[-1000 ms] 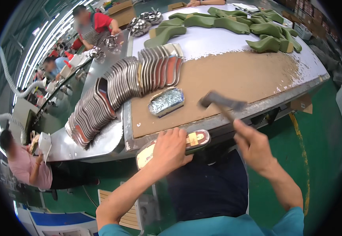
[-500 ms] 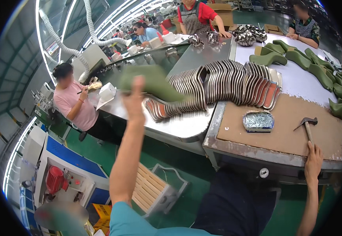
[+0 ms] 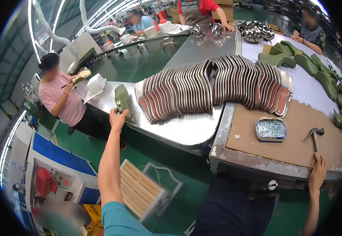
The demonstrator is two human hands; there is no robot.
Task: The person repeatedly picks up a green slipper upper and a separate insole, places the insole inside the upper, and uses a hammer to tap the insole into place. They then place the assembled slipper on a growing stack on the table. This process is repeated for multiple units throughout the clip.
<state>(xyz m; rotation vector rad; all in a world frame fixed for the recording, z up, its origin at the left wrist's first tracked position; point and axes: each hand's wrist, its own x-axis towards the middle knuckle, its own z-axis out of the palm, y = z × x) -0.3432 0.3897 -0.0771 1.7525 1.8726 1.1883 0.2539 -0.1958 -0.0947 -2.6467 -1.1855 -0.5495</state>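
The left hand point(image 3: 118, 118) had its thumb and fingers closed on the near end of a green last point(image 3: 122, 98), whose far end pointed away from the person. The last was at the left part of the metal table point(image 3: 175, 133), by its near edge; whether it rested on the metal or hung just above it could not be told. Handling it well there seemed to call for a firm pinch, a level wrist and a slow, straight lowering, with the fingers let go only once the metal bore the weight. Just to its right began a long row of curved pieces point(image 3: 202, 88) packed edge to edge, so a little gap was worth keeping: a knock could tip the end ones. The right hand point(image 3: 318, 171), well apart at the near right, had its fingers at the near end of the handle of a hammer point(image 3: 316, 140); whether they wrapped it or only rested there could not be told. The hammer's head was over the brown board point(image 3: 297, 118), and was best kept flat and quiet while the left arm was at full reach. Left of it on the board was a box of nails point(image 3: 271, 129). Farther right lay other lasts point(image 3: 324, 84); at the far left a co-worker point(image 3: 57, 86) in pink stood beyond a white object point(image 3: 97, 83).
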